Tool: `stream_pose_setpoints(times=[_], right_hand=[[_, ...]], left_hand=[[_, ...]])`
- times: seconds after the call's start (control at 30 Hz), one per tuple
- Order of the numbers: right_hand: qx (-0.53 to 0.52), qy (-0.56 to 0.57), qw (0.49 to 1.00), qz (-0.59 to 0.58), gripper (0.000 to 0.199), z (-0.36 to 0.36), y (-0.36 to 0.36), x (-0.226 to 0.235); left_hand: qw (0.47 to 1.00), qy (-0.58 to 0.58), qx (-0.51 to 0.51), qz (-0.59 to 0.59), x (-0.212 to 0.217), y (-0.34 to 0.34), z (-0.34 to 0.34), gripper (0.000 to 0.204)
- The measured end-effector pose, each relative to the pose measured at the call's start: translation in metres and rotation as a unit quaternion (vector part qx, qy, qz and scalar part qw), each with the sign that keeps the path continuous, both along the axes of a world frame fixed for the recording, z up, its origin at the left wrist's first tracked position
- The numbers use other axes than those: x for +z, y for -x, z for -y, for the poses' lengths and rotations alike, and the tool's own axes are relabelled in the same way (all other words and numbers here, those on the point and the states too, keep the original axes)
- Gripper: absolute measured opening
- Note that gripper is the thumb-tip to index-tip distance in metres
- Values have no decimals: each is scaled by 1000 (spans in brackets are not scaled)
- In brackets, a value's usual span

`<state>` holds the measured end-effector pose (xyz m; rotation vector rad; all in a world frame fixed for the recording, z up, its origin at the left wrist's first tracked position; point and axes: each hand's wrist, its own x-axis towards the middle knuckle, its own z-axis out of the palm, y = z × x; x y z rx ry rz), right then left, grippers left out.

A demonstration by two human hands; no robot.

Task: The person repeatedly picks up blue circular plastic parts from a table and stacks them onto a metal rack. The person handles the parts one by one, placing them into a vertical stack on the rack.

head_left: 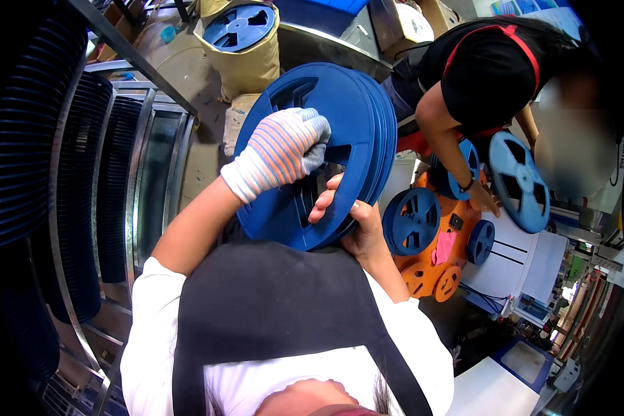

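Note:
A thick stack of blue spoked plastic reels (347,104) is tilted up in front of my chest, its broad face turned toward me. My right hand (365,232), bare, grips the stack at its lower right. Its fingers come through an opening between the spokes and its thumb lies by the rim. My left hand (281,149) wears a striped knitted glove and is closed in a fist over the middle of the front reel. Whatever its fingers hold at the hub is hidden.
Racks of dark reels (35,125) stand at the left. A sack (249,73) with a blue reel on top sits at the far side. At the right, a co-worker (492,76) bends over an orange machine (457,239) carrying blue reels, one hand near a lighter blue reel (523,180).

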<state>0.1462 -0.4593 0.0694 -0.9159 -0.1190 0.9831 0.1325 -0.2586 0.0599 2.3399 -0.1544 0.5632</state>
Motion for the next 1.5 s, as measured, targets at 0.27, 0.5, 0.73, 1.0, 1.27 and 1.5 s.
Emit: stream_pose_setpoints(times=[0.27, 0.5, 0.73, 1.0, 1.27, 1.5], right_hand=[[-14, -1, 1000, -11, 45, 4, 4, -2], [15, -51, 998, -16, 43, 3, 2, -6], [23, -57, 998, -22, 44, 6, 4, -10], [25, -66, 997, -9, 42, 10, 6, -4], [11, -78, 997, -10, 41, 18, 11, -8], [5, -83, 996, -19, 41, 23, 14, -9]], left_hand=[[945, 290, 122, -94, -39, 10, -21, 20], [931, 319, 133, -121, -35, 13, 3, 76], [917, 362, 113, -122, -37, 14, 0, 70], [923, 346, 96, -136, -18, 17, 7, 70], [930, 328, 87, -142, -18, 20, 13, 68], [922, 366, 66, -107, -34, 21, 13, 69]])
